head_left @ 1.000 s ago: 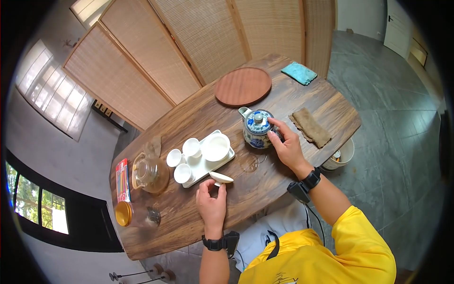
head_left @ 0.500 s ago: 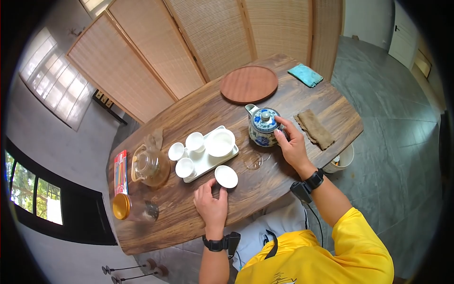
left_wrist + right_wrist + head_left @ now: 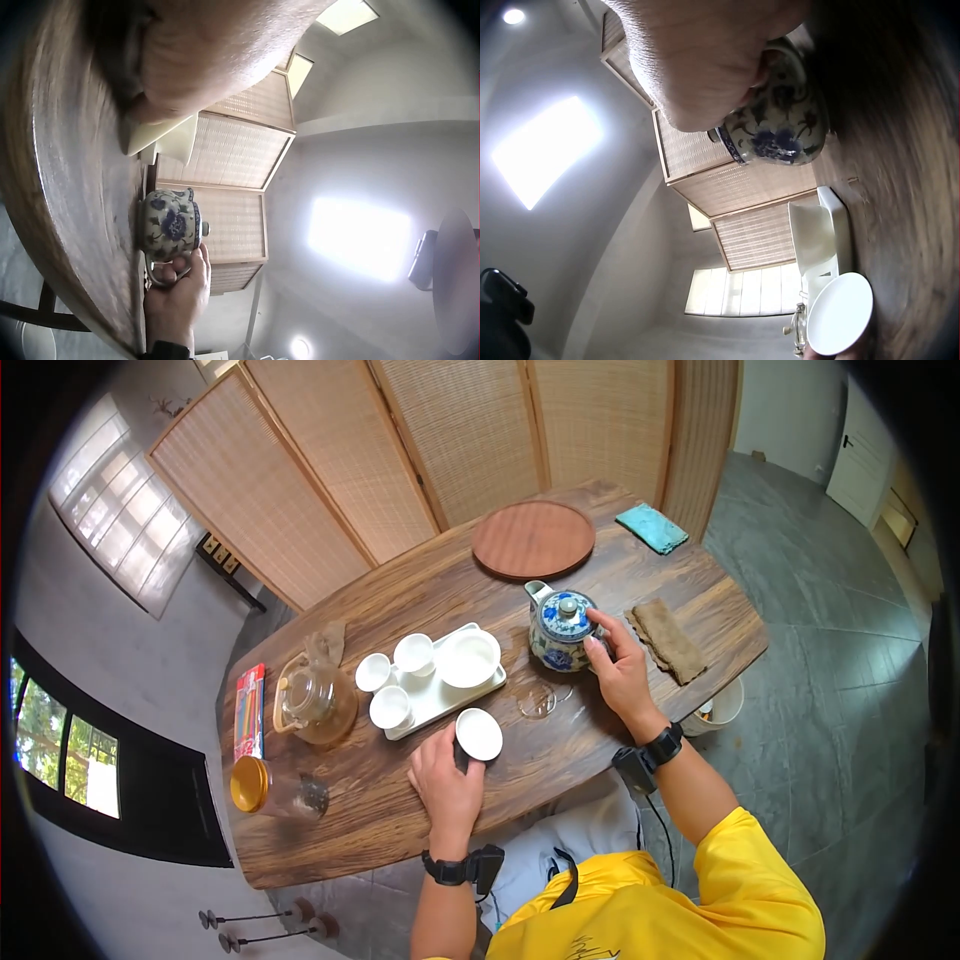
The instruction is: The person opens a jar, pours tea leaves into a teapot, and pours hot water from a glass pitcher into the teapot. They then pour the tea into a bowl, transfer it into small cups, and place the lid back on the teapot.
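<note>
Gripping blue-and-white teapot (image 3: 558, 631) and white saucer (image 3: 479, 734).

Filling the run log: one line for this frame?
left hand: grips white saucer | right hand: holds teapot handle | teapot: on table

Blue-and-white teapot (image 3: 558, 632): round porcelain body with a floral pattern, lid seated with a pale knob on top, spout pointing away from the person, standing upright on the bench; its handle side is gripped by the right hand (image 3: 618, 665). White saucer (image 3: 479, 733): small, round and plain, tilted on its edge near the bench's front, held by the left hand (image 3: 445, 780).
</note>
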A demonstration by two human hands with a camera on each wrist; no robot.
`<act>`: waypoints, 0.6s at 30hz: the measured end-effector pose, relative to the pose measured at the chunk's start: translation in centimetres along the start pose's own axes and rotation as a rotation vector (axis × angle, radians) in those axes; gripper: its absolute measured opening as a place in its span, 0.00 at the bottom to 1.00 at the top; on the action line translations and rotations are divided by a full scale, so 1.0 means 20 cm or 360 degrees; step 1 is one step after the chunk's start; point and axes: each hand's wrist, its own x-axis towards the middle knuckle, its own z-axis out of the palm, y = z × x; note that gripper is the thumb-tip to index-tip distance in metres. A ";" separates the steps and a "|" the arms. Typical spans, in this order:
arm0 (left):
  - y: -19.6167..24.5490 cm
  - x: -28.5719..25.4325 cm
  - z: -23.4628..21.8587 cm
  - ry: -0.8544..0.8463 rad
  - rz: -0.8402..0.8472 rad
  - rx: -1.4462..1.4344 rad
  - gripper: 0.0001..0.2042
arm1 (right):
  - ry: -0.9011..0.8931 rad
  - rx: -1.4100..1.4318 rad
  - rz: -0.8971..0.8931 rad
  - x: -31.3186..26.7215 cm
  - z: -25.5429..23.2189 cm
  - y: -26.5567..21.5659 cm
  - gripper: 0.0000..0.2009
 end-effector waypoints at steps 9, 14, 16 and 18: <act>0.01 -0.09 -0.07 0.0376 0.0087 -0.0168 0.22 | 0.0123 -0.0018 -0.0051 0.02 0.00 0.01 0.19; 0.15 -0.07 -0.10 0.0453 0.0299 -0.0326 0.21 | 0.0121 -0.0038 -0.0086 0.02 -0.02 0.00 0.19; 0.26 -0.02 -0.07 0.0433 0.0445 -0.0434 0.20 | 0.0093 -0.0054 -0.0075 0.03 -0.03 -0.02 0.19; 0.38 0.07 -0.02 0.0361 0.0541 -0.0523 0.22 | 0.0061 -0.0076 -0.0059 0.03 -0.06 -0.05 0.19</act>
